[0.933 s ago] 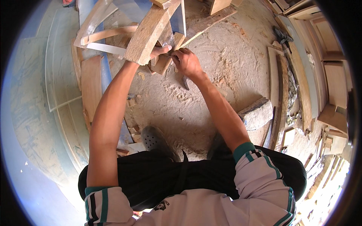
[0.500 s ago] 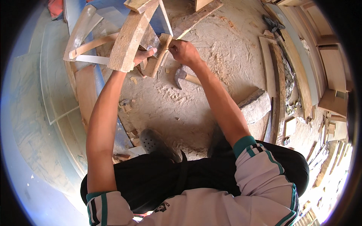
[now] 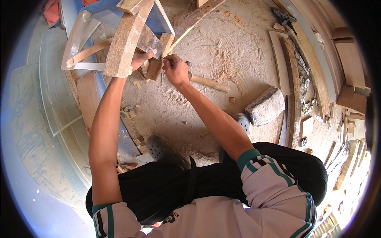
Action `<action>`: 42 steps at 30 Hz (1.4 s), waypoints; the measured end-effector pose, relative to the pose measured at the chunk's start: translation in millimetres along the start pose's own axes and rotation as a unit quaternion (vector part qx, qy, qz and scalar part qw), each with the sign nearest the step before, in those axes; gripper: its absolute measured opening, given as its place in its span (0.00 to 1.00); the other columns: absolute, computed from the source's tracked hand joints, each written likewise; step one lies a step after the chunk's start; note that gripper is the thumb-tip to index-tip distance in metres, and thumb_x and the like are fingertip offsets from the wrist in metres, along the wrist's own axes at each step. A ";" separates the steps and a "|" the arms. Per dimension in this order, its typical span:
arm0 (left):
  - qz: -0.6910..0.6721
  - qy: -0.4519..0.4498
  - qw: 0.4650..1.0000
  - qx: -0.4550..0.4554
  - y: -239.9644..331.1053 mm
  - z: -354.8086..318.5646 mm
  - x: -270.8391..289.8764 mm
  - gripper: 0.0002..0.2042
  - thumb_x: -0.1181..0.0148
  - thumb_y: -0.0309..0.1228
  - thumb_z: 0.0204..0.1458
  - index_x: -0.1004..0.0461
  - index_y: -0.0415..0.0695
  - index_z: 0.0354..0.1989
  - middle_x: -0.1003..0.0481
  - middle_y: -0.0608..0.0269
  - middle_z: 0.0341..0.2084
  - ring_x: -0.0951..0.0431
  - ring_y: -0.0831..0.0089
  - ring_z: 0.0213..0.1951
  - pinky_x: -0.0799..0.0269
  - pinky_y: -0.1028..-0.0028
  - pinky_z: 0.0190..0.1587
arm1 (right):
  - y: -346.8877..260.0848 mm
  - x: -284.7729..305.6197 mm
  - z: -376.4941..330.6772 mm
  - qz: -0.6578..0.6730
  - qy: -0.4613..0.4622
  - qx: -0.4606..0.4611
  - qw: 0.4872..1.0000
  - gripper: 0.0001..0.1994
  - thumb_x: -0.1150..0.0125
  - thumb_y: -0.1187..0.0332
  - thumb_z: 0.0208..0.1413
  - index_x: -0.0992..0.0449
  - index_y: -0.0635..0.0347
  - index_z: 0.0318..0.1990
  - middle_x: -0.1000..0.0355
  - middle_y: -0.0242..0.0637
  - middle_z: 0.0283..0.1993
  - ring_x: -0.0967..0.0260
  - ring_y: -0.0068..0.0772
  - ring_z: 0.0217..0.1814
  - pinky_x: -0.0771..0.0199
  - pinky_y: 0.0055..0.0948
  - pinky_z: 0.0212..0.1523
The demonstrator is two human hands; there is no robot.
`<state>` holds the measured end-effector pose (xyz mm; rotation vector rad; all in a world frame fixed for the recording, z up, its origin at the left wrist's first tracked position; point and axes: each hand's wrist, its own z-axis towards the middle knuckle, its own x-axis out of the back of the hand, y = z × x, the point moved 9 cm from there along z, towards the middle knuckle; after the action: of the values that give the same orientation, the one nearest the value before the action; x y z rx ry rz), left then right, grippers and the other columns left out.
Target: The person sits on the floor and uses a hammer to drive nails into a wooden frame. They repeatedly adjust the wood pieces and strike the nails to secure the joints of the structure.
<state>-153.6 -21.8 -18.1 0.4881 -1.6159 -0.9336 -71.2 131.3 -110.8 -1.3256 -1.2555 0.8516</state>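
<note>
A wooden frame of rough battens (image 3: pixel 127 43) stands on the floor at the far left of centre. My left hand (image 3: pixel 139 59) grips it from behind the thick upright batten, which hides most of the fingers; the thumb shows. Beside that thumb is a short wooden block (image 3: pixel 154 70), part of the same assembly. My right hand (image 3: pixel 175 70) is at the block's right side, its fingertips pinched against the wood edge; what they hold is too small to make out. Just right of this hand lies a hammer (image 3: pixel 210 83) with a wooden handle, its head partly hidden by the hand.
A grey stone block (image 3: pixel 266 106) lies on the dusty floor to the right. Long boards (image 3: pixel 291 79) and wooden panels line the right side. Glass sheets (image 3: pixel 59 91) lie at the left. Wood scraps (image 3: pixel 129 112) are near my shoe (image 3: pixel 160 148).
My right hand has shifted left and slightly down along the wooden block. The hammer handle, earlier partly behind my forearm, now shows, while its head is mostly covered by the hand.
</note>
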 end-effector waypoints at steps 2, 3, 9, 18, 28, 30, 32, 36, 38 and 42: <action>-0.033 -0.001 0.999 -0.005 6.6 0.0 -2.6 0.43 0.24 0.54 0.35 0.31 0.32 0.53 0.28 0.49 0.48 0.29 0.60 0.50 0.31 0.62 0.54 | 0.2 1.2 0.4 -0.004 0.008 0.005 1.000 0.12 0.45 0.65 0.57 0.21 0.63 0.40 0.22 0.56 0.35 0.23 0.56 0.41 0.24 0.45 0.45; -0.052 -0.003 0.999 -0.008 9.6 -1.1 -3.8 0.43 0.23 0.54 0.35 0.31 0.32 0.52 0.28 0.49 0.47 0.29 0.60 0.50 0.31 0.62 0.54 | 0.2 1.2 0.9 -0.009 0.011 0.007 1.000 0.12 0.45 0.65 0.57 0.21 0.63 0.40 0.22 0.56 0.35 0.23 0.56 0.40 0.25 0.45 0.45; -0.042 -0.003 0.999 0.013 2.8 -3.5 -3.4 0.41 0.27 0.53 0.39 0.33 0.37 0.57 0.31 0.51 0.53 0.32 0.59 0.56 0.38 0.62 0.61 | -1.9 0.3 -0.9 -0.012 0.027 0.009 1.000 0.12 0.46 0.65 0.57 0.21 0.63 0.40 0.22 0.55 0.35 0.23 0.57 0.39 0.25 0.46 0.44; -0.004 -0.042 0.999 0.031 18.9 -3.4 -7.2 0.41 0.29 0.56 0.39 0.31 0.37 0.56 0.29 0.51 0.53 0.32 0.59 0.55 0.37 0.62 0.61 | -1.8 1.3 -1.9 -0.056 0.046 0.046 0.996 0.11 0.47 0.67 0.59 0.22 0.64 0.40 0.21 0.44 0.28 0.20 0.39 0.33 0.23 0.34 0.38; -0.004 0.041 0.999 -0.036 6.4 0.3 1.9 0.41 0.24 0.55 0.35 0.30 0.32 0.49 0.28 0.52 0.43 0.28 0.62 0.46 0.30 0.65 0.51 | -0.3 -16.2 -25.5 -0.050 -0.022 0.066 0.996 0.10 0.47 0.67 0.56 0.20 0.61 0.38 0.23 0.56 0.33 0.25 0.61 0.38 0.25 0.48 0.44; 0.000 0.032 0.999 -0.028 -1.5 0.5 2.4 0.41 0.24 0.55 0.36 0.30 0.32 0.50 0.28 0.51 0.44 0.29 0.60 0.47 0.31 0.64 0.52 | 4.7 -13.6 -28.6 -0.034 0.010 0.031 0.999 0.10 0.47 0.67 0.57 0.21 0.61 0.37 0.23 0.56 0.33 0.25 0.61 0.37 0.25 0.48 0.44; -0.017 0.009 1.000 -0.010 7.4 1.5 -5.9 0.41 0.24 0.55 0.37 0.31 0.32 0.51 0.28 0.50 0.46 0.29 0.60 0.48 0.31 0.63 0.53 | 7.8 -4.9 -20.9 -0.041 0.036 0.032 0.998 0.10 0.47 0.67 0.57 0.21 0.62 0.37 0.23 0.56 0.33 0.24 0.61 0.38 0.25 0.48 0.44; -0.060 -0.007 0.998 0.010 7.6 -2.3 -6.4 0.41 0.25 0.53 0.37 0.31 0.33 0.52 0.29 0.49 0.49 0.29 0.59 0.49 0.31 0.61 0.54 | -2.9 6.8 -6.0 -0.022 0.058 0.043 0.997 0.10 0.47 0.67 0.57 0.21 0.62 0.37 0.23 0.56 0.33 0.24 0.59 0.38 0.25 0.48 0.43; -0.062 0.004 0.998 0.000 10.1 -2.9 -4.6 0.40 0.25 0.52 0.37 0.31 0.33 0.53 0.29 0.49 0.49 0.29 0.59 0.49 0.31 0.61 0.55 | -5.1 8.0 -1.1 -0.020 0.058 0.041 0.997 0.11 0.46 0.66 0.57 0.20 0.61 0.37 0.23 0.56 0.33 0.24 0.59 0.38 0.25 0.47 0.43; -0.045 0.020 0.999 -0.016 17.7 -3.4 -2.7 0.41 0.25 0.52 0.37 0.32 0.34 0.54 0.29 0.50 0.49 0.29 0.59 0.50 0.32 0.61 0.56 | -4.3 6.2 1.3 -0.023 0.046 0.036 0.998 0.11 0.47 0.66 0.57 0.20 0.60 0.38 0.23 0.56 0.34 0.24 0.59 0.39 0.25 0.47 0.43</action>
<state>-146.7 -10.3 -5.8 0.5567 -1.5511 -1.0101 -72.2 137.1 -105.8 -1.2599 -1.1696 0.7877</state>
